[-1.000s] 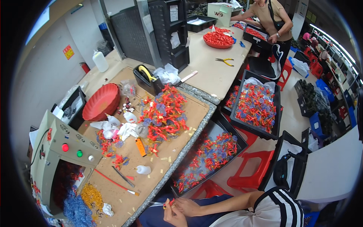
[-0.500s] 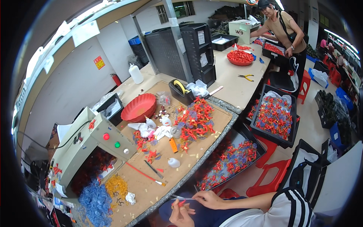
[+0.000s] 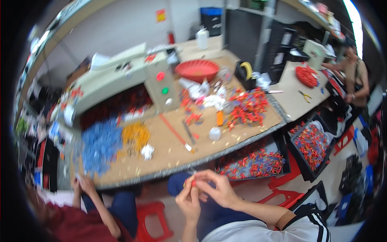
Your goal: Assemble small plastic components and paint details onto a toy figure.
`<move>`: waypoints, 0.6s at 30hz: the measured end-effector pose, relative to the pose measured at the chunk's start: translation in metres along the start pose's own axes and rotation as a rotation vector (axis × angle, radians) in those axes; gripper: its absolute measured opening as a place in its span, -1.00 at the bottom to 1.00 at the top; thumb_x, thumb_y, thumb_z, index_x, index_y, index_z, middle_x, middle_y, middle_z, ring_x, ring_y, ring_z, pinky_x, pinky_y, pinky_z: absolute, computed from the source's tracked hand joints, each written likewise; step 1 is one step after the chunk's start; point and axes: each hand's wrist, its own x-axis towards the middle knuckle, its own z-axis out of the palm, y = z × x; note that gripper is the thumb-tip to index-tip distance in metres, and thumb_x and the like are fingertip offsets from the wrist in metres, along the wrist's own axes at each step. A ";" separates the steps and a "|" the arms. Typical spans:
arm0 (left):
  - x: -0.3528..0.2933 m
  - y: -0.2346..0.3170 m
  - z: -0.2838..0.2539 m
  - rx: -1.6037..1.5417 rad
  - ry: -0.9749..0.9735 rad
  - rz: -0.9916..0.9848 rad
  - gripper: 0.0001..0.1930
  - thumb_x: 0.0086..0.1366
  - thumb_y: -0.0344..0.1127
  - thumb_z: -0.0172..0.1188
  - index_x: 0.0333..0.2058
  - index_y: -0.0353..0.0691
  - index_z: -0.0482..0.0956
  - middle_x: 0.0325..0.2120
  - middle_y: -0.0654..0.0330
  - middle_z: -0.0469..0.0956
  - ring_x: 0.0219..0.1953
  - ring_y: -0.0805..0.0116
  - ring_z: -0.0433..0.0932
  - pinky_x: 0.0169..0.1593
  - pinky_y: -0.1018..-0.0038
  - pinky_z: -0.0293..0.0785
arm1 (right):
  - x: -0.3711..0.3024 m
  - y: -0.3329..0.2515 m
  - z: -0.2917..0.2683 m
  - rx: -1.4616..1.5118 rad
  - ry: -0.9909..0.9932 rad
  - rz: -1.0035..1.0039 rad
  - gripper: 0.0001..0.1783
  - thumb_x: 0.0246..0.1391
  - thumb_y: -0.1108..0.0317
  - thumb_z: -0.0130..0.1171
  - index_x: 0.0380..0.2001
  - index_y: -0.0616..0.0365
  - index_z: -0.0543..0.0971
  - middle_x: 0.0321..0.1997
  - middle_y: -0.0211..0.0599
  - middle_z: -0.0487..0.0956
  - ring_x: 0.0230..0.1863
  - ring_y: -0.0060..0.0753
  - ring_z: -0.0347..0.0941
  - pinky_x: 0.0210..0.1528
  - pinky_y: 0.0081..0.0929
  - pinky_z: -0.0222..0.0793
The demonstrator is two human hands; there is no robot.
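Note:
Close together over my lap, both hands are closed and touching at the fingertips. Between the thumb and fingers of my left hand point(image 3: 189, 206) is a small red piece point(image 3: 193, 183), with a bit of yellow beside it. My right hand point(image 3: 221, 188) pinches a thin pale metal tool point(image 3: 191, 172), whose tip shows beyond the fingers; blur hides its exact kind. The fingers cover most of both things. Just beyond my hands is the bench's speckled front edge. To their right, a black tray point(image 3: 287, 163) holds many red and blue-violet small pieces.
On the bench point(image 3: 169, 155) lie blue pieces point(image 3: 100, 145), yellow pieces point(image 3: 136, 135), a brush point(image 3: 177, 135), a white bottle point(image 3: 215, 133) and a red-and-violet heap point(image 3: 248, 107). A machine point(image 3: 117, 90) stands behind. A co-worker in a maroon top point(image 3: 76, 222) sits left; another person point(image 3: 356, 76) stands far right.
My view has swung left and is blurred; the seated co-worker at left has come into it. My hands stay together, and the metal tool shows less than before.

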 end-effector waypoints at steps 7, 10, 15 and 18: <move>0.004 0.008 -0.005 0.039 0.040 0.049 -0.68 0.29 -0.60 0.03 0.01 -0.37 0.53 -0.44 0.08 0.59 -0.61 0.51 0.53 -0.56 0.63 0.47 | 0.014 -0.008 0.004 -0.020 0.023 0.021 -0.80 0.11 0.41 0.22 -0.23 0.32 0.61 -0.37 -0.29 0.65 -0.39 -0.71 0.46 -0.40 -0.65 0.39; 0.009 0.008 0.000 0.090 0.032 0.092 -0.67 0.28 -0.62 0.03 0.02 -0.37 0.53 -0.41 0.08 0.59 -0.60 0.50 0.54 -0.56 0.63 0.48 | 0.020 -0.005 -0.001 -0.058 0.056 -0.004 -0.83 0.09 0.42 0.23 -0.29 0.31 0.64 -0.40 -0.29 0.65 -0.37 -0.70 0.48 -0.36 -0.65 0.38; 0.017 0.006 0.006 0.148 -0.012 0.057 -0.67 0.29 -0.61 0.02 0.03 -0.40 0.51 -0.33 0.04 0.62 -0.58 0.49 0.56 -0.57 0.63 0.49 | 0.028 0.002 -0.013 -0.118 0.072 0.005 -0.84 0.05 0.42 0.25 -0.31 0.28 0.65 -0.41 -0.35 0.65 -0.42 -0.72 0.43 -0.40 -0.66 0.28; 0.020 0.002 0.010 0.164 -0.022 0.043 -0.67 0.28 -0.62 0.02 0.02 -0.38 0.52 -0.36 0.05 0.62 -0.58 0.50 0.55 -0.58 0.63 0.49 | 0.031 0.000 -0.019 -0.120 0.077 0.094 -0.85 0.05 0.42 0.25 -0.32 0.25 0.66 -0.45 -0.36 0.64 -0.47 -0.74 0.37 -0.47 -0.65 0.20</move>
